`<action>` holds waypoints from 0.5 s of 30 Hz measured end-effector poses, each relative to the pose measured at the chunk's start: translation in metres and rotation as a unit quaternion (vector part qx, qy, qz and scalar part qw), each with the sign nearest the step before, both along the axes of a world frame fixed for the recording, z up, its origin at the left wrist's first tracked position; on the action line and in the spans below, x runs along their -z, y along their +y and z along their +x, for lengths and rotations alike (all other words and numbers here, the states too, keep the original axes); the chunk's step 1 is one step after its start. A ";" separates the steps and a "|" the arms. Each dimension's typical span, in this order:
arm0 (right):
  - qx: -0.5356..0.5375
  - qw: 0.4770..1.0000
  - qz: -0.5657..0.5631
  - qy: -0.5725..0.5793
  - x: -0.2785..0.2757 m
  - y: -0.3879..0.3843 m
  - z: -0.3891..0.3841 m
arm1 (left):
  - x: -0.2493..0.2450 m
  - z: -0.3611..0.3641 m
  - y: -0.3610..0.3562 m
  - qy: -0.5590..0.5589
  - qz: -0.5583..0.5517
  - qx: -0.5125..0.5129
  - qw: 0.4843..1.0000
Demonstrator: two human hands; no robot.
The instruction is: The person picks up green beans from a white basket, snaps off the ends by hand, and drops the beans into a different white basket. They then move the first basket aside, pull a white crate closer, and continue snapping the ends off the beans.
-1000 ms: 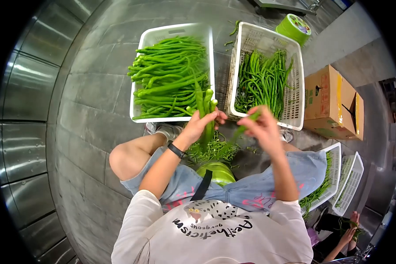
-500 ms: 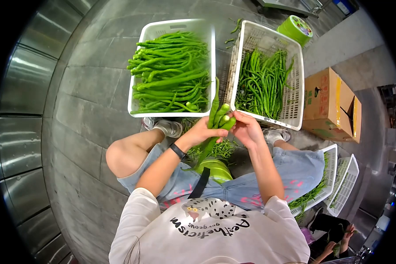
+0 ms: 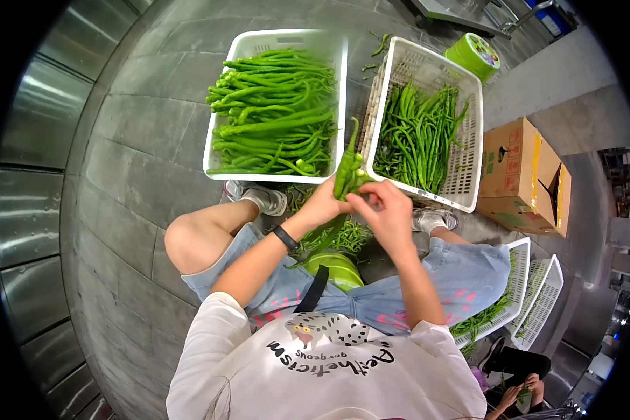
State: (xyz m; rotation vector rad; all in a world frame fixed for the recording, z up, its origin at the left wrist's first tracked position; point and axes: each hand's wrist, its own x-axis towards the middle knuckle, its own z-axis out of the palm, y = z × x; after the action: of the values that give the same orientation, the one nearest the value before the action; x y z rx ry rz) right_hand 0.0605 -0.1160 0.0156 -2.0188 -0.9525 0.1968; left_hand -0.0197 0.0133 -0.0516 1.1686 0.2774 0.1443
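Observation:
My left hand [image 3: 327, 205] grips a bunch of long green peppers [image 3: 346, 173], tips pointing up and tails hanging below my wrist. My right hand [image 3: 379, 205] is against the same bunch, its fingers pinching at the peppers' near side. Just beyond my hands stand two white baskets: the left basket [image 3: 217, 143] holds neatly stacked long green peppers, the right basket [image 3: 473, 150] holds a looser pile of thinner ones.
Green trimmings [image 3: 343, 238] lie on the floor between my feet, above a green stool [image 3: 337, 269]. A cardboard box [image 3: 525, 178] sits to the right, with more white baskets [image 3: 521, 280] below it. Another person's hands [image 3: 521, 392] show at bottom right. A steel wall [image 3: 28, 210] runs along the left.
My right hand came from the right basket side to the bunch in my left hand and now pinches it. The bunch has tilted and shifted slightly right.

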 end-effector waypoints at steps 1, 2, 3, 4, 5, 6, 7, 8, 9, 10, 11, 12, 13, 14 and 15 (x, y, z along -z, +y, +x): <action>-0.005 1.000 0.021 -0.018 0.009 0.006 -0.004 | 0.000 -0.001 -0.002 -0.006 0.035 -0.001 0.999; 0.008 0.999 -0.017 -0.036 0.011 0.011 -0.006 | -0.001 -0.001 -0.003 -0.011 0.070 -0.001 0.997; 0.009 1.000 -0.002 -0.017 0.014 0.013 -0.006 | -0.001 -0.002 -0.003 -0.017 0.105 -0.003 0.994; 0.008 1.000 0.012 0.002 0.017 0.015 -0.005 | -0.001 -0.002 -0.003 -0.017 0.076 0.002 0.997; 0.010 0.997 0.031 0.074 0.019 0.013 -0.001 | -0.001 -0.003 -0.002 -0.017 0.048 0.006 0.999; 0.011 0.988 0.050 0.145 0.018 0.011 0.004 | -0.004 -0.003 0.000 -0.017 0.019 0.010 1.000; 0.041 0.969 0.107 0.220 0.017 0.011 0.007 | -0.007 -0.006 0.004 0.023 -0.005 0.051 0.998; 0.049 0.961 0.133 0.236 0.014 0.008 0.012 | -0.010 -0.006 0.005 0.042 -0.006 0.066 0.997; 0.047 0.961 0.155 0.226 0.014 0.007 0.017 | -0.011 -0.005 0.006 0.038 0.005 0.071 0.997; 0.045 0.960 0.177 0.215 0.013 0.007 0.020 | -0.012 -0.004 0.005 0.033 0.015 0.075 0.996; 0.049 0.964 0.128 0.229 0.009 0.004 0.021 | -0.013 -0.004 0.004 0.028 0.022 0.072 0.997; 0.026 0.970 0.097 0.222 0.008 0.002 0.022 | -0.014 -0.004 0.004 0.022 0.030 0.069 0.997; 0.001 0.975 0.065 0.214 0.007 0.001 0.023 | -0.014 -0.005 0.003 0.016 0.038 0.064 0.997; -0.024 0.978 0.033 0.207 0.006 0.000 0.023 | -0.014 -0.004 0.002 0.017 0.048 0.062 0.997; -0.040 0.981 0.013 0.187 0.008 -0.001 0.021 | -0.013 -0.005 0.001 0.019 0.058 0.062 0.996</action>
State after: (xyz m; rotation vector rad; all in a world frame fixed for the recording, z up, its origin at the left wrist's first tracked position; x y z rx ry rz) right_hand 0.0817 -0.1167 0.0076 -1.8336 -0.7894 0.5825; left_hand -0.0246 0.0143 -0.0386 1.3022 0.2314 0.0304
